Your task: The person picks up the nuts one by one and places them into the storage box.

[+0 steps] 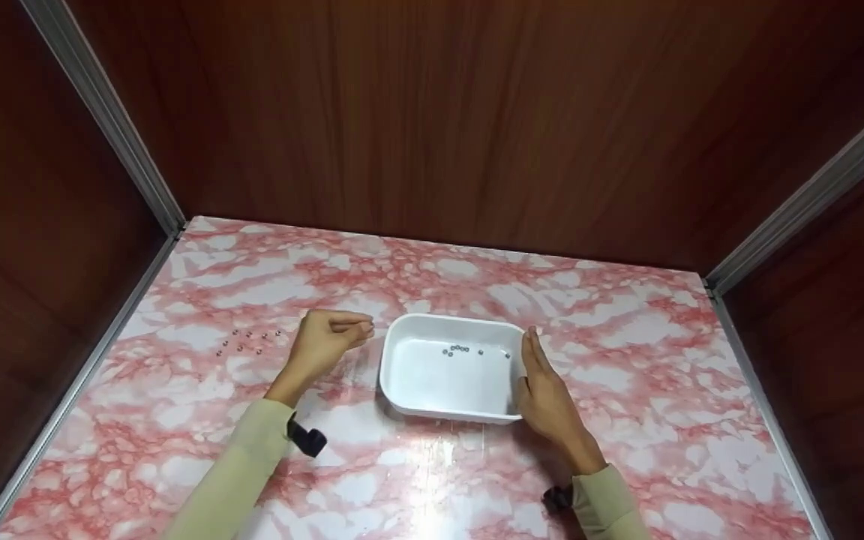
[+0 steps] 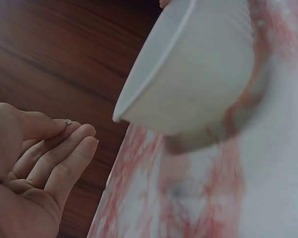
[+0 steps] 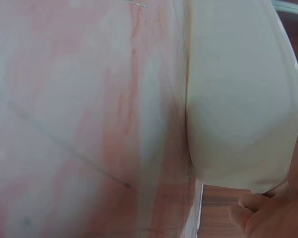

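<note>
Beyond the white tub [image 1: 443, 386], a dark panel [image 1: 432, 135], perhaps wooden

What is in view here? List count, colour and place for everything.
Tub: one, white, on the table
Loose metal bits: about eight, silvery, table's left part
Bits in tub: about eight, silvery, inside the tub
Pinched bit: one, silvery, in the left hand
Table: one, red-and-white, under tub
Panels: three, brown, back and both sides
Strips: four, grey, panel corners and table sides
Wrist bands: two, black, at cuffs
Sleeves: two, pale green, forearms
Left hand: one, bare, beside tub's left end
Right hand: one, bare, on tub's right end
</note>
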`<action>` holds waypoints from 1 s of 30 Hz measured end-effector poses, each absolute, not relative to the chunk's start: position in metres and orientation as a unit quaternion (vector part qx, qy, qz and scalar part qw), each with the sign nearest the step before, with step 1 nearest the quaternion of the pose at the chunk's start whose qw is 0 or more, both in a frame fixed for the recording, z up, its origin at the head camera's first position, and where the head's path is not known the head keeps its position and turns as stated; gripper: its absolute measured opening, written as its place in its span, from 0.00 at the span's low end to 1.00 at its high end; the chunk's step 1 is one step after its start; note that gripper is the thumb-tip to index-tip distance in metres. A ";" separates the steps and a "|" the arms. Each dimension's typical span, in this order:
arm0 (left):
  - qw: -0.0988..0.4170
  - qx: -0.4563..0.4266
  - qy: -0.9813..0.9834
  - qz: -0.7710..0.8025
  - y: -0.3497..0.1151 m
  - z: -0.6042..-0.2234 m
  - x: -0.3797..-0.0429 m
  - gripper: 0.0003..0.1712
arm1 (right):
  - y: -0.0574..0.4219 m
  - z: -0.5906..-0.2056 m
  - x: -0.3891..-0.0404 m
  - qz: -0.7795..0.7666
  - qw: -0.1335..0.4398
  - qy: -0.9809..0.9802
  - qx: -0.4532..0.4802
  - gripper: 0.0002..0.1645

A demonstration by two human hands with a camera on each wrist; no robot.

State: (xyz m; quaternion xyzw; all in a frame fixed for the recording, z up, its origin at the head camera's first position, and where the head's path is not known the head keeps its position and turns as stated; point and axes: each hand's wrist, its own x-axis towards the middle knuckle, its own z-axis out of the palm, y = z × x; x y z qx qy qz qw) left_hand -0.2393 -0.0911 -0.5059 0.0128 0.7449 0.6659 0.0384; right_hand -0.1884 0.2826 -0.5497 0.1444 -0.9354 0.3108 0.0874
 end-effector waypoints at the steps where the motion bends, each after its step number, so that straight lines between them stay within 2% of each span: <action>1: 0.043 0.013 0.739 0.672 -0.088 -0.504 -0.241 0.14 | 0.282 -0.550 -0.188 0.308 0.089 -0.936 0.144 0.41; 11: 0.074 0.030 0.698 0.711 -0.056 -0.492 -0.254 0.15 | 0.285 -0.549 -0.189 0.304 0.094 -0.938 0.135 0.41; 19: 0.171 0.028 0.679 0.714 -0.036 -0.494 -0.270 0.14 | 0.283 -0.550 -0.189 0.313 0.081 -0.938 0.126 0.42; 30: 0.229 0.063 0.714 0.659 -0.013 -0.497 -0.285 0.16 | 0.282 -0.551 -0.188 0.305 0.091 -0.937 0.144 0.41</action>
